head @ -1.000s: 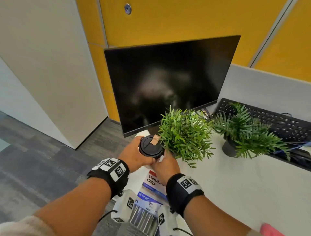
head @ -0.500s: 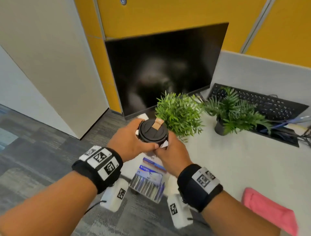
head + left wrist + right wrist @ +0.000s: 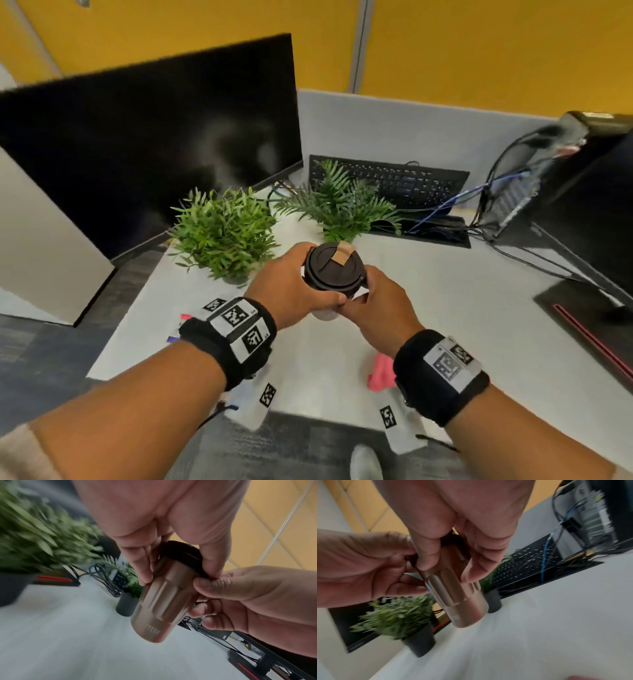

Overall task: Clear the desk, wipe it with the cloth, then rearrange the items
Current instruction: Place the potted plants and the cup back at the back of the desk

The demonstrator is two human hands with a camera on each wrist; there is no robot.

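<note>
A bronze metal tumbler (image 3: 334, 270) with a black lid is held between both hands above the white desk (image 3: 462, 308). My left hand (image 3: 298, 287) grips its upper part from the left, thumb on the lid rim. My right hand (image 3: 370, 301) holds it from the right, fingers curled round the body. In the left wrist view the tumbler (image 3: 161, 601) hangs clear of the desk, its base free. In the right wrist view the tumbler (image 3: 458, 599) shows the same. A pink cloth (image 3: 380, 373) lies near the front edge, partly hidden by my right wrist.
Two potted plants (image 3: 222, 233) (image 3: 346, 205) stand just beyond the hands. Behind them are a black monitor (image 3: 147, 137) and a keyboard (image 3: 387, 181) leaning on the partition. At the right a second monitor (image 3: 596, 219) stands among cables. Stationery packs (image 3: 185, 317) peek out at the left edge.
Both hands have carried the tumbler rightward from the desk's left corner to over its middle. The view has swung right, bringing the cloth, cables and second monitor into sight.
</note>
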